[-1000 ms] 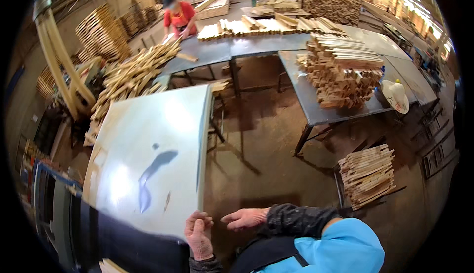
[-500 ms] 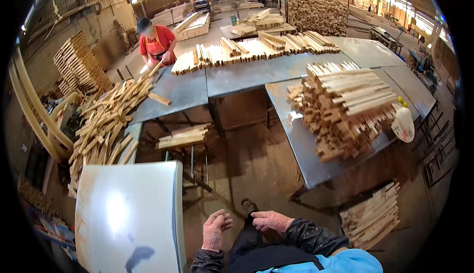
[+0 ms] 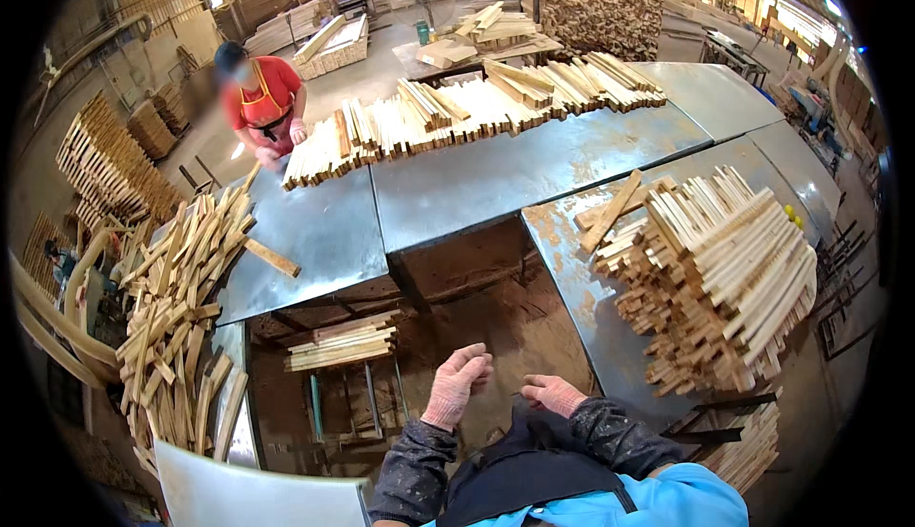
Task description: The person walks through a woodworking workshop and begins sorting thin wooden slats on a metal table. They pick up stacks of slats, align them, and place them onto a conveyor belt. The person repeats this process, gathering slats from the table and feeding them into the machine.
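Sticks [image 3: 729, 274] lie in a large stack on the metal table [image 3: 583, 325], ahead and to the right of the right hand [image 3: 555, 394], whose fingers are slack and parted. Near it, but apart, the left hand [image 3: 460, 384] is raised, fingers loosely bent, clamped on nothing. Nearest on its left, a low bundle [image 3: 341, 344] rests on a rack [image 3: 373, 399]. Farther left is a loose heap [image 3: 176, 332]; a person in red [image 3: 267, 103] stands beyond.
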Available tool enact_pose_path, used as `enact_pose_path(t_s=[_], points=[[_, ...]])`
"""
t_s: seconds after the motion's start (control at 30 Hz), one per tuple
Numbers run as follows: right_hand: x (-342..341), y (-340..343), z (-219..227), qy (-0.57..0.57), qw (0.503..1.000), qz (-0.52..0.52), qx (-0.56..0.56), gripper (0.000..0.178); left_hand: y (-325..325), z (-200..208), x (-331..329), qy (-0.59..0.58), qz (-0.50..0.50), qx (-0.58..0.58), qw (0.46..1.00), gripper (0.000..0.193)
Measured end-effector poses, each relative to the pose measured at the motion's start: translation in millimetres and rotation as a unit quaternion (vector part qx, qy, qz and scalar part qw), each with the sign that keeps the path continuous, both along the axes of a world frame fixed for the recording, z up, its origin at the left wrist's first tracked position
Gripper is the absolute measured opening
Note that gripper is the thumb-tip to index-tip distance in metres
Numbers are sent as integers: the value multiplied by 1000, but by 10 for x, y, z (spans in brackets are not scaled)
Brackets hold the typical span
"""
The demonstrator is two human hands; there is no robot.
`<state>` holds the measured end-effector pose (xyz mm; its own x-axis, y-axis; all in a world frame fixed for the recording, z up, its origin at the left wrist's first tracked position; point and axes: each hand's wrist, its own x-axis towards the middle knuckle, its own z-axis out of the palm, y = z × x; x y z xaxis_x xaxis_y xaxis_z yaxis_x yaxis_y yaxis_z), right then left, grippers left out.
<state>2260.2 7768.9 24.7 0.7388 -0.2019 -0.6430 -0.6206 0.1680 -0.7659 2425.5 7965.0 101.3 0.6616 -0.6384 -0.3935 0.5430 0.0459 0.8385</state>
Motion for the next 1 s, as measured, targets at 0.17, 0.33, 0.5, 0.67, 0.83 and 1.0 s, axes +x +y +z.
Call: enact_pose_path(t_s=[0.17, 0.33, 0.5, 0.67, 0.83, 1.0], points=[[1354, -596, -256, -8, 999, 21, 41, 62, -678, -507, 910, 51, -35, 21, 998, 40], [2772, -1486, -351, -9, 999, 30, 35, 70, -1132, -671, 2039, 79, 19, 87, 993, 43], [4078, -2177, -183, 16, 998, 59, 21, 75, -1449, -803, 3100, 89, 84, 110, 986, 42], [5290, -2673, -722, -25, 991, 119, -52, 70, -1961, -1085, 4064, 124, 101, 131, 978, 42], [6778, -3201, -496, -27, 946, 187, -264, 71, -2556, -1469, 5007, 147, 87, 146, 974, 45], [8517, -3662, -746, -66, 871, 117, -472, 84, -2841, -2246, 5758, 52, 79, 249, 964, 48]])
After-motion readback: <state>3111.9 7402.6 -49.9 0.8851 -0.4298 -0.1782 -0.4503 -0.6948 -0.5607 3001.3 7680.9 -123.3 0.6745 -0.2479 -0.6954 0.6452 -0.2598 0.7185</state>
